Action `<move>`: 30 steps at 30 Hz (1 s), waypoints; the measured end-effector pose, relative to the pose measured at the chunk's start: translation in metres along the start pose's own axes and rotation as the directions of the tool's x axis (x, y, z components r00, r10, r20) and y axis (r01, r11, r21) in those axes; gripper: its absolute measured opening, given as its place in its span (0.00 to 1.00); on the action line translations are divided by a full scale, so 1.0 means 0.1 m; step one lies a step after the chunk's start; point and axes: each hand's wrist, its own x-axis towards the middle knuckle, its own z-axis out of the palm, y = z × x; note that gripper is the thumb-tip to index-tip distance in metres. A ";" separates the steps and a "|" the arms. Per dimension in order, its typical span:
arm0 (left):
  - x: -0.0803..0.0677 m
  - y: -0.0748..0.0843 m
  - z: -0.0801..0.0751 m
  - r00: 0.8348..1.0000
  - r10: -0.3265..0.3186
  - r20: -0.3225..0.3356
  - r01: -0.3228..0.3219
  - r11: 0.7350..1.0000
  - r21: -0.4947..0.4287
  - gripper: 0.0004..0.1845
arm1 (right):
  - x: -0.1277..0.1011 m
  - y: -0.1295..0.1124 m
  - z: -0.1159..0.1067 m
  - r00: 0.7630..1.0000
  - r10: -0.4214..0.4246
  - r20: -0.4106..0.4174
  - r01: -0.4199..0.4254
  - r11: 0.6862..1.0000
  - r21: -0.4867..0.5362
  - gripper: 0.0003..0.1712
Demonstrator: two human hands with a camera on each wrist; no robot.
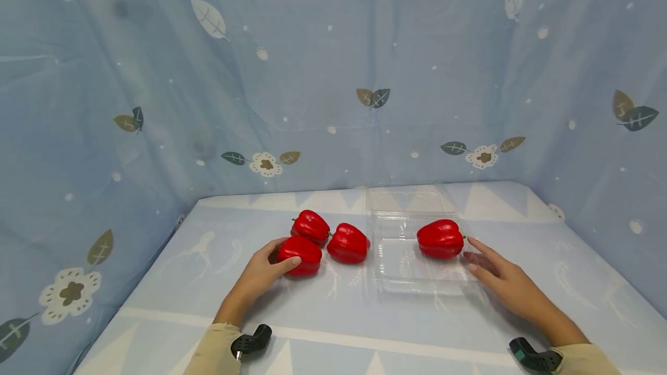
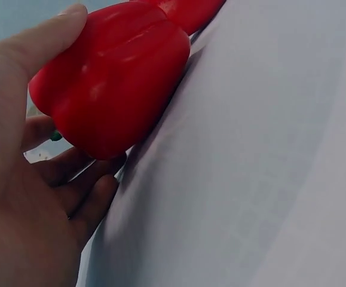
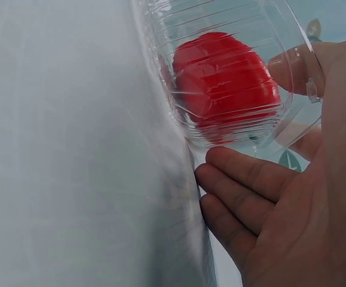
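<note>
Flanking tray [image 1: 398, 260] edge, right hand [image 1: 508, 287]

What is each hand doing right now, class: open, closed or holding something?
Left hand: holding a red pepper.
Right hand: open, holding nothing, at the edge of the clear box.

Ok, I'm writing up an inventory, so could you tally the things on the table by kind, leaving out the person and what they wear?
Red peppers: 4
Clear box: 1
Total: 5
</note>
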 end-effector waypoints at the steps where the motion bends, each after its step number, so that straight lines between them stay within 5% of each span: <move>1: 0.00 0.00 0.00 1.000 0.000 0.003 0.000 1.000 -0.015 0.42 | 0.00 0.00 0.00 1.000 -0.002 -0.002 0.002 1.000 0.001 0.38; 10: -0.01 0.04 -0.02 0.996 0.080 0.033 -0.072 0.978 -0.197 0.38 | -0.01 0.01 0.00 1.000 -0.024 -0.013 0.024 1.000 0.001 0.37; 21: -0.08 0.14 0.01 0.972 0.233 0.013 -0.207 0.887 -0.412 0.38 | -0.02 -0.02 0.01 0.999 -0.041 -0.018 0.041 0.999 -0.010 0.37; 30: -0.11 0.19 0.07 0.971 0.238 0.018 -0.198 0.844 -0.499 0.39 | 0.00 -0.02 0.01 1.000 -0.021 -0.011 0.021 1.000 0.000 0.38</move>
